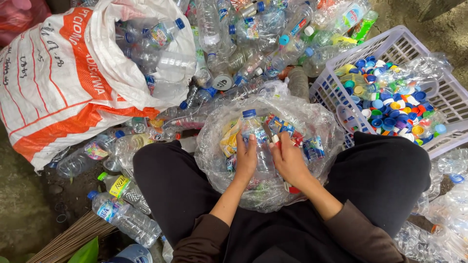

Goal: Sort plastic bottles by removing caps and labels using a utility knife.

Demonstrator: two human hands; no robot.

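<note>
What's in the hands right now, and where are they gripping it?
Both hands, left hand and right hand, hold a clear plastic bottle around its middle.

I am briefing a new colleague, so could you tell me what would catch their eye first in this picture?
Probably the clear plastic bottle with a blue cap, held by the left hand and right hand over a clear bag of labels in the person's lap. At upper right a white basket brims with coloured caps; at upper left, bottles spill from a white and orange sack.
</note>
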